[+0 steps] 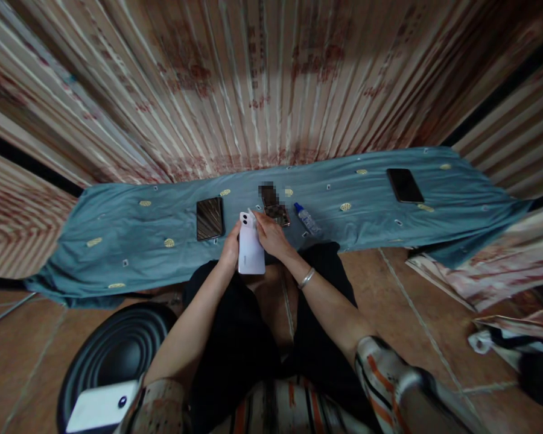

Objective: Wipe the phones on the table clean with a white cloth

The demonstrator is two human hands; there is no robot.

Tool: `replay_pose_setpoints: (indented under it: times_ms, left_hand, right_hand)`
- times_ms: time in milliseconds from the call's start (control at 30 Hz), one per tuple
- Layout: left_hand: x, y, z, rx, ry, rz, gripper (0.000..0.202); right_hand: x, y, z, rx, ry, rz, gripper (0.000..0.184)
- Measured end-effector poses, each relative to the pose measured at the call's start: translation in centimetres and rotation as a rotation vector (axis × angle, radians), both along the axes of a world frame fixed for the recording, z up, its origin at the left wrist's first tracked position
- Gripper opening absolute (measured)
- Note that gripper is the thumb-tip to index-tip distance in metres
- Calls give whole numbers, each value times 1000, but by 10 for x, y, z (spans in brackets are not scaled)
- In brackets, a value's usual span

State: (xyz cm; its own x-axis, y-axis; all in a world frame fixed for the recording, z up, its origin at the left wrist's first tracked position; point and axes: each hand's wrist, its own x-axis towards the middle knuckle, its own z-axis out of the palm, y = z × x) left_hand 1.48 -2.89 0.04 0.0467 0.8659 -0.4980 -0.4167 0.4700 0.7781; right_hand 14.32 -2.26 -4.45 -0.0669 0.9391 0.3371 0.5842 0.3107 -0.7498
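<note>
My left hand [231,247] grips the left edge of a pale pink phone [250,249], held back side up with its camera lenses at the top. Fingers of my right hand [269,233] pinch a small white wipe or cloth [251,215] against the phone's top right corner. A silver bracelet circles my right wrist. Both hands hover at the near edge of a blue-grey cloth [117,241] spread over a table.
On the cloth lie a dark phone [209,217] to the left, a patterned phone [275,208], a small clear bottle with a blue cap [306,218], and a black phone [404,185] at far right. A black round stool [111,352] bearing a white device [100,405] stands at lower left.
</note>
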Motion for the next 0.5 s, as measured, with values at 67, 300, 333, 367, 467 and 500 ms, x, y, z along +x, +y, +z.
replay_pose_setpoints:
  times_ms: [67, 300, 333, 367, 467, 500]
  left_hand:
    - [0, 0, 2, -11, -6, 11, 29]
    - [-5, 6, 2, -43, -77, 64, 29]
    - [-5, 7, 2, -45, -73, 77, 29]
    - [-6, 7, 1, -46, -68, 87, 29]
    - [-5, 9, -3, -25, -65, 74, 28]
    - [-5, 9, -5, -10, -71, 51, 28]
  right_hand:
    - [-3, -2, -2, -9, 1, -2, 48]
    - [-15, -15, -3, -7, -30, 22, 50]
    - [-16, -17, -4, 2, -29, 27, 50]
    - [-17, -19, -4, 12, -30, 34, 50]
    - [-17, -19, -5, 31, -28, 39, 50]
    - [-16, -17, -5, 32, -26, 29, 50]
